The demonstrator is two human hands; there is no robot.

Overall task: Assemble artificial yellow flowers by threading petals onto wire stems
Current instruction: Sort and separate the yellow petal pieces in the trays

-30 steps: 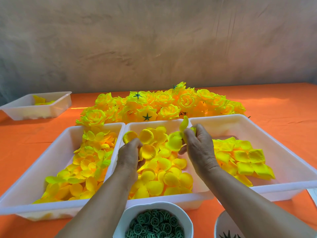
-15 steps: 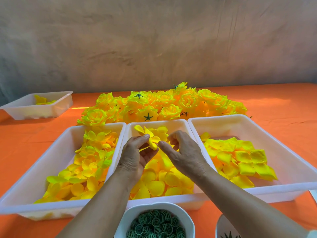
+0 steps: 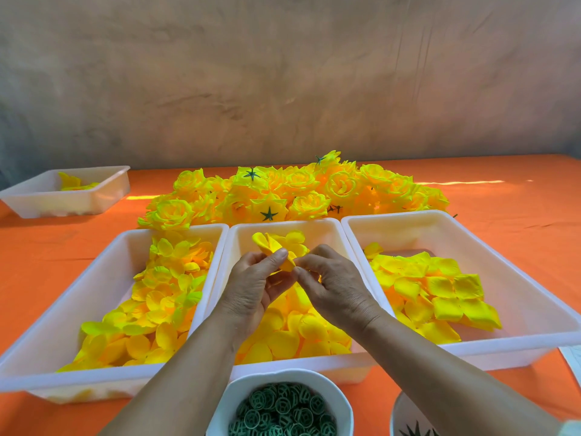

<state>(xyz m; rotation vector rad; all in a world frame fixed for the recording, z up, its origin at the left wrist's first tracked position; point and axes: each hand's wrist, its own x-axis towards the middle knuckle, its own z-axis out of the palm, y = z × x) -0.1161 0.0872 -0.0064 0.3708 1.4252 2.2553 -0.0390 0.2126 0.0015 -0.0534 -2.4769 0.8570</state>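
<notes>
Left hand [image 3: 256, 283] pinches petal cluster [image 3: 273, 247] above middle tray [image 3: 314, 226]; right hand [image 3: 333, 283], at 3 o'clock, pinches its base, likely steadying for threading. Stem unseen.

4 trays [image 3: 94, 294] w/ petals [image 3: 440, 287], 2 bowls [image 3: 234, 390], 1 flower pile [image 3: 295, 190].

Both hands [image 3: 251, 287] [image 3: 336, 284] pinching yellow petals [image 3: 270, 245], above middle tray [image 3: 314, 226]
</notes>
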